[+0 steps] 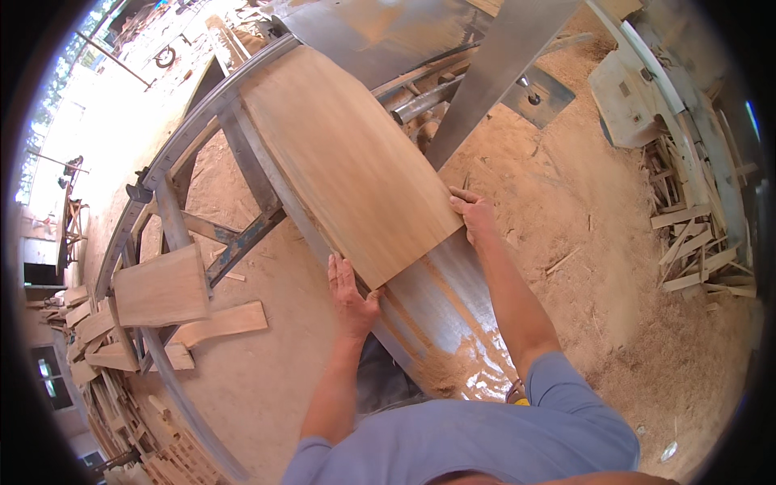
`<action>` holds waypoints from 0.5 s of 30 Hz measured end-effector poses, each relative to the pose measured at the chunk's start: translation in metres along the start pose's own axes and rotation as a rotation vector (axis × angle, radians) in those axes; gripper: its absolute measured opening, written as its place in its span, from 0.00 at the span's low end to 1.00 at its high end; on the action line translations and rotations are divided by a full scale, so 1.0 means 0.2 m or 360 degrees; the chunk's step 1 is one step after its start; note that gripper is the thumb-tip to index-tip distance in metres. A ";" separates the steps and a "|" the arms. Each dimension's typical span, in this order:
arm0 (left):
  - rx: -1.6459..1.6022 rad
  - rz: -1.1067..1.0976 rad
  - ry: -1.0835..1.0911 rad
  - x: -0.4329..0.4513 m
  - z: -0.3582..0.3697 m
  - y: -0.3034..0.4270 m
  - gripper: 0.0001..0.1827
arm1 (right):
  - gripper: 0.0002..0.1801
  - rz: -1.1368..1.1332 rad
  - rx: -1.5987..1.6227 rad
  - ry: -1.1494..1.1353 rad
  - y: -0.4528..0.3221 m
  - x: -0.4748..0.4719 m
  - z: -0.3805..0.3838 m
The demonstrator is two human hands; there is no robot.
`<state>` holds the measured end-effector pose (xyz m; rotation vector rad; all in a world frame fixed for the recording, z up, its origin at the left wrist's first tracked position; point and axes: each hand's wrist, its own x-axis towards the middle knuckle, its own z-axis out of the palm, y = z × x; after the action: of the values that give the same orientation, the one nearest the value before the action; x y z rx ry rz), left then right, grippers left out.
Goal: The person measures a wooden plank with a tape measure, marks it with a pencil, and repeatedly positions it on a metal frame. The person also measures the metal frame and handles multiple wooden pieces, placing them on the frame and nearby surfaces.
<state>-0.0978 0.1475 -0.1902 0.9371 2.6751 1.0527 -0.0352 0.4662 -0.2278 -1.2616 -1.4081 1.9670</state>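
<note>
A wide wooden board [351, 163] lies flat on a metal machine table [448, 273], its near end towards me. My left hand [353, 300] rests at the board's near left corner, fingers spread along the table's edge and the thumb at the board. At the near right corner, my right hand [473, 212] pinches the board's edge between thumb and fingers. Sawdust [448, 367] lies in streaks and a heap on the table between my arms and the board. The undersides of both hands are hidden.
A long metal rail [163, 163] on a frame runs along the left. Beyond the board's right edge, a broad metal bar [497, 66] slants upward. A smaller board [160, 288] rests at the left. Wood offcuts [691, 242] are piled at the right, above a sawdust-covered floor [582, 339].
</note>
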 end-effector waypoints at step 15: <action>0.0003 -0.0032 -0.0007 -0.02 0.06 -0.06 0.53 | 0.08 0.0139 0.0316 0.0182 0.04 -0.18 -0.20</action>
<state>-0.0963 0.1448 -0.2068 0.9096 2.6764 1.0431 0.0175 0.4565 -0.2233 -1.3396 -1.0912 2.0007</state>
